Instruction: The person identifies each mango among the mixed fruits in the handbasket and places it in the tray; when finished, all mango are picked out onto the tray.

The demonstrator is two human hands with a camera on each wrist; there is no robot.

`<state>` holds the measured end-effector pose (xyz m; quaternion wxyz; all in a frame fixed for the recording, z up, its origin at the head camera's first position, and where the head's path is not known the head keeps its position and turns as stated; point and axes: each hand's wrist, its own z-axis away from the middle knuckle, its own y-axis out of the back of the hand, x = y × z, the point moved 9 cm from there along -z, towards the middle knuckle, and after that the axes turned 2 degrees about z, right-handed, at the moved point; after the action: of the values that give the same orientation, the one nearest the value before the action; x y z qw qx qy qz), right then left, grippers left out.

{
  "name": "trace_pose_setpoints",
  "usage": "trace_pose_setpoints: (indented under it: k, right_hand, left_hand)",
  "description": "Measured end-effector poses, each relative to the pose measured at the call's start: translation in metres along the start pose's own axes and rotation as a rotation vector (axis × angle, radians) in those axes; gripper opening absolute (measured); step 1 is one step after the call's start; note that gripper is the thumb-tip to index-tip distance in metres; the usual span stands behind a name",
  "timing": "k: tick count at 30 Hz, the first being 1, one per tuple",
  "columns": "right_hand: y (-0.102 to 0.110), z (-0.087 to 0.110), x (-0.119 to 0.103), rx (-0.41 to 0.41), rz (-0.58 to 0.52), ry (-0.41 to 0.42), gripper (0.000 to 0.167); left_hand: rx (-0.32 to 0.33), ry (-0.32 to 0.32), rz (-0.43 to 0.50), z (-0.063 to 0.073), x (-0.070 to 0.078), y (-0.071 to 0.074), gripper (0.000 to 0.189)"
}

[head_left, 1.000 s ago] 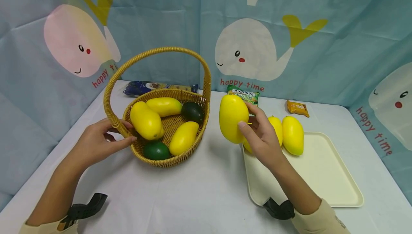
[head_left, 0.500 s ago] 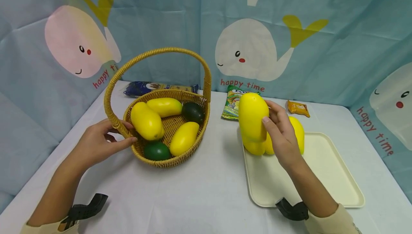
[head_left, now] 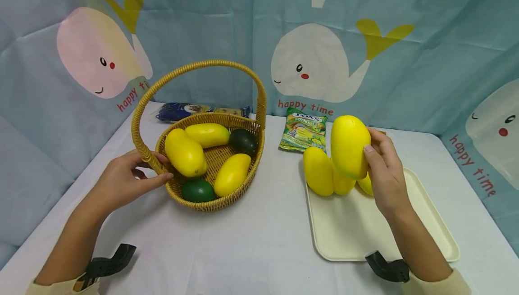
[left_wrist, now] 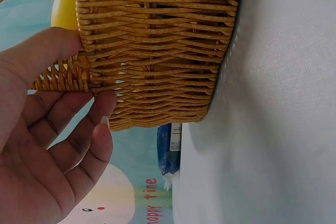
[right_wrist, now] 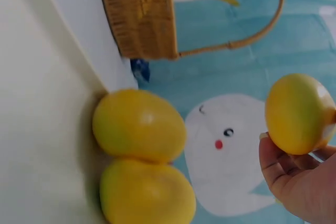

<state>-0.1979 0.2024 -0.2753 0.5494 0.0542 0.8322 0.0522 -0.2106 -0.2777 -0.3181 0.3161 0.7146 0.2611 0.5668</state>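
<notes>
My right hand [head_left: 388, 175] pinches a yellow mango [head_left: 349, 146] between thumb and fingers, holding it up over the back of the cream tray [head_left: 377, 236]. In the right wrist view, this mango [right_wrist: 296, 114] is well off the tray. Several other mangoes [head_left: 317, 171] lie along the tray's back edge, some partly hidden behind the held one. At left, my left hand [head_left: 127, 175] grips the rim of a wicker basket [head_left: 219, 202] at the foot of its arched handle. Inside the basket are yellow mangoes [head_left: 233, 174] and two dark green avocados [head_left: 197, 190].
A green candy bag [head_left: 304, 130] lies behind the tray's left corner. Behind the basket is a long blue packet [head_left: 176, 111]. A small orange wrapper [head_left: 380, 131] shows only at its edge behind the right hand. Whale-printed curtains [head_left: 227, 24] enclose the white table [head_left: 243, 250].
My right hand has carried the mango rightward from the tray's left edge to above its back middle, uncovering the candy bag and a mango at left. The left hand stays on the basket.
</notes>
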Motion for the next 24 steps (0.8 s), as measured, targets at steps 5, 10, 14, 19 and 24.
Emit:
trace_pose_setpoints:
  k: [5,10,14,19,24]
  right_hand:
    - [0.02,0.004,0.003,0.045,-0.005,-0.021,0.042]
    - [0.044,0.006,0.001,0.111,-0.036,-0.022,0.041]
    - [0.066,0.007,-0.001,0.191,-0.088,-0.04,0.041]
    - [0.091,0.011,0.003,0.286,-0.123,-0.078,0.041]
    - [0.115,0.011,0.007,0.352,-0.108,-0.096,0.041]
  left_hand:
    - [-0.001,0.004,0.0,0.0,-0.001,0.0,0.042]
    - [-0.005,0.006,-0.003,0.0,0.0,-0.001,0.042]
    - [-0.01,0.007,-0.002,-0.001,0.0,-0.001,0.042]
    - [-0.014,0.008,-0.001,-0.001,0.0,-0.002,0.042]
    - [-0.013,0.012,-0.002,-0.001,0.0,-0.002,0.042]
